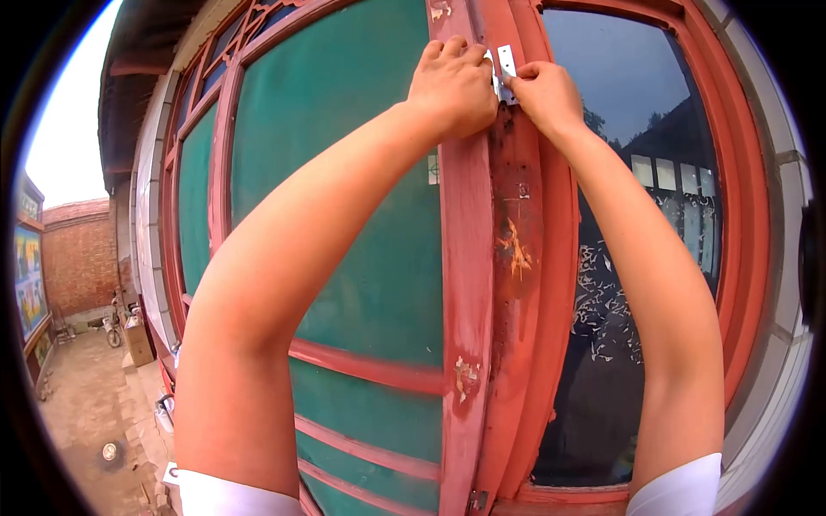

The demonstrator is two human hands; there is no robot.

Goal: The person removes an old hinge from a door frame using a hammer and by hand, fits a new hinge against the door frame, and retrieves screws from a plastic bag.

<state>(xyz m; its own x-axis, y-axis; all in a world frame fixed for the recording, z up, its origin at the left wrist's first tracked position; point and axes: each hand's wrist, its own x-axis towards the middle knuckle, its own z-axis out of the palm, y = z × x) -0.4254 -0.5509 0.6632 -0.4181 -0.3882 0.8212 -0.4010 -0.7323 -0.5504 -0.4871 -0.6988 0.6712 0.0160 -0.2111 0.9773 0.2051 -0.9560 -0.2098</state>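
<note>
A white metal hinge (506, 64) with small holes stands upright against the red door frame (516, 189), near the top. My left hand (452, 84) is raised at the edge of the green screen door (344, 172), its fingers bent over the door's pink-red stile (466, 215) and touching the hinge's left side. What its fingertips hold is hidden. My right hand (545, 93) pinches the hinge's right edge between thumb and forefinger. Below the hands, the frame shows dark marks and an orange scraped patch (515, 249).
A dark glass window (637, 86) with peeling white film is on the right. At far left lie a dirt yard (86, 387), a brick wall (79, 258), a bicycle (113, 331) and a cardboard box (138, 342). Red slats cross the door's lower part.
</note>
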